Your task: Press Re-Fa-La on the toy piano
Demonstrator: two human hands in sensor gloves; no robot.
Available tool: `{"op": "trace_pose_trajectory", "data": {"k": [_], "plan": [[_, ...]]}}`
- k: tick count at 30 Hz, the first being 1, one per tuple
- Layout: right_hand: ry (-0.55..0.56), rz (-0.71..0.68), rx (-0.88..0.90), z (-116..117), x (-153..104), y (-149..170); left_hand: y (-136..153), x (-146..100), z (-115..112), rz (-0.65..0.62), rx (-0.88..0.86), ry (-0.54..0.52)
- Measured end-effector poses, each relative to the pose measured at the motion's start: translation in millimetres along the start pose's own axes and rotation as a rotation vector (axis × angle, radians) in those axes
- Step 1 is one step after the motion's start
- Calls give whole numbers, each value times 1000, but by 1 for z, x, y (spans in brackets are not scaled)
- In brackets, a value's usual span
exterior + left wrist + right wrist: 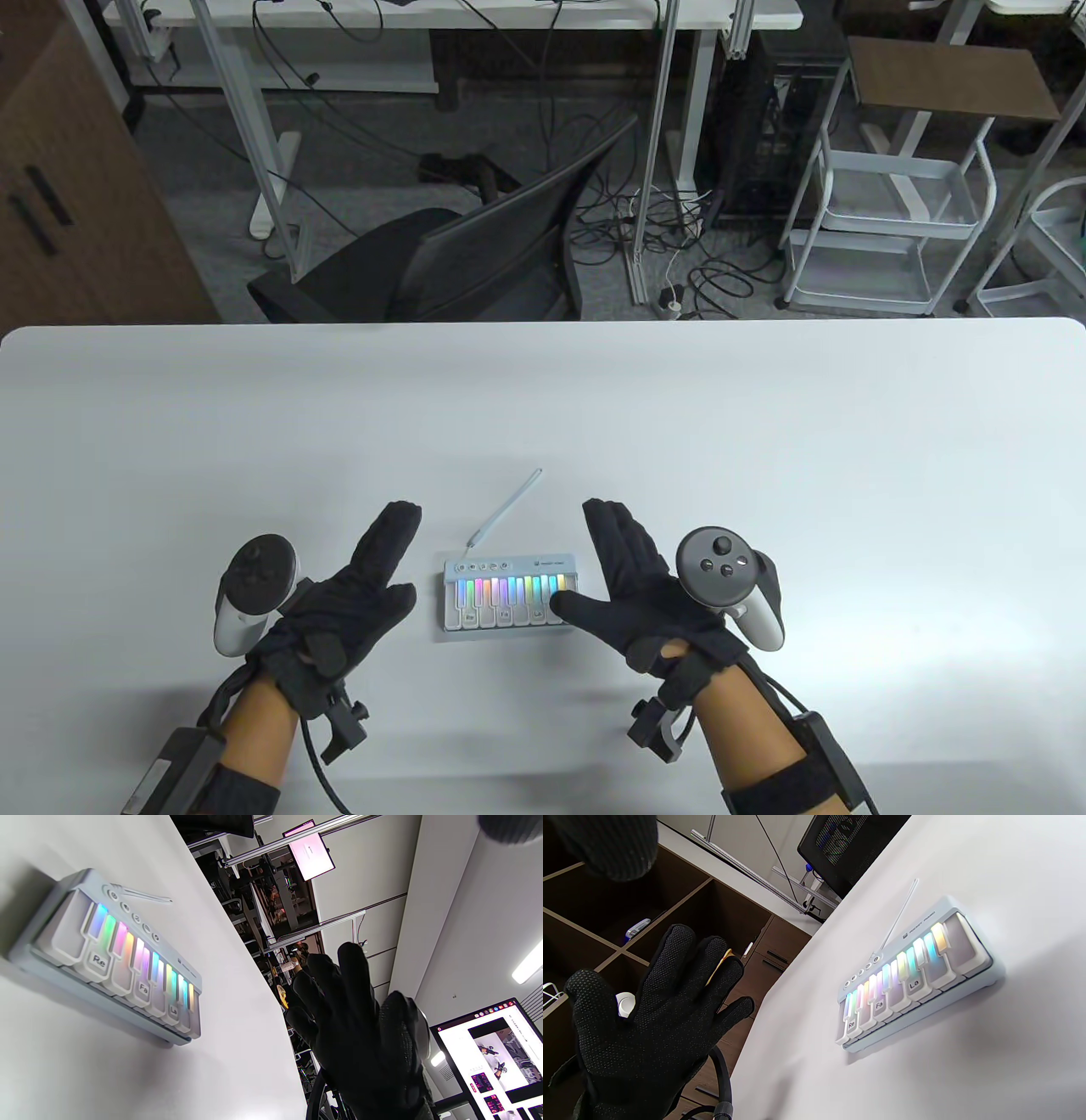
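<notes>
A small pale-blue toy piano [509, 598] lies on the white table [764, 424] between my hands, its white keys lit in rainbow colours. Keys marked Re [99, 961], Fa [143, 988] and La [173, 1010] show in the left wrist view; the piano also shows in the right wrist view [916, 980]. My left hand [356, 586] is open with fingers straight, left of the piano and apart from it. My right hand [632, 577] is open at the piano's right end, its thumb over the rightmost keys; touch cannot be told. The opposite hands show in the wrist views [360, 1027] [657, 1018].
A thin pale strap [507, 508] runs from the piano's back-left corner toward the far side. Beyond the table's far edge stand a black office chair [458, 263] and a white wire cart [891, 195].
</notes>
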State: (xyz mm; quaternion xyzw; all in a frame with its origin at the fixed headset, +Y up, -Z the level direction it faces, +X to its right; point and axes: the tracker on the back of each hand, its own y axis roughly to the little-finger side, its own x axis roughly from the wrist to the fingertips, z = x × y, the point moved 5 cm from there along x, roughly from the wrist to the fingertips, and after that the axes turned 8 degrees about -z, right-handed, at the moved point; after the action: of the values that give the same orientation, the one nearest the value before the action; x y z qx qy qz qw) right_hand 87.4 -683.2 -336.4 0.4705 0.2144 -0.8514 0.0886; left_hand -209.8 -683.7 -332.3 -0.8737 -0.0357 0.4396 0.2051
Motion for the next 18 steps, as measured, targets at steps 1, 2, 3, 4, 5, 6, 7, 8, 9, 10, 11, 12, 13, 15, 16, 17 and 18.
{"op": "trace_pose_trajectory", "data": {"k": [1,2,3,4,5,6,7,8,9,10,11,12,13,15,16,17,18], "plan": [[0,0,1,0,0,0,0,0,0,0,0,1],[-1,1,1,0,0,0,0,0,0,1,0,2],[-1,2,0,0,0,0,0,0,0,1,1,2],[-1,2,0,0,0,0,0,0,0,1,0,2],[0,1,0,0,0,0,0,0,0,1,0,2],[-1,1,1,0,0,0,0,0,0,1,0,1],[-1,1,1,0,0,0,0,0,0,1,0,2],[0,1,1,0,0,0,0,0,0,2,0,2],[-1,1,1,0,0,0,0,0,0,1,0,2],[-2,1,1,0,0,0,0,0,0,1,0,1],[-2,2,2,0,0,0,0,0,0,1,0,2],[-3,3,1,1,0,0,0,0,0,1,1,2],[-3,3,1,1,0,0,0,0,0,1,0,2],[-4,5,1,1,0,0,0,0,0,1,1,1],[-5,6,-1,1,0,1,1,0,0,1,0,1],[-6,8,-1,1,0,1,1,0,0,1,0,1],[-5,9,0,1,0,1,0,0,0,2,1,2]]}}
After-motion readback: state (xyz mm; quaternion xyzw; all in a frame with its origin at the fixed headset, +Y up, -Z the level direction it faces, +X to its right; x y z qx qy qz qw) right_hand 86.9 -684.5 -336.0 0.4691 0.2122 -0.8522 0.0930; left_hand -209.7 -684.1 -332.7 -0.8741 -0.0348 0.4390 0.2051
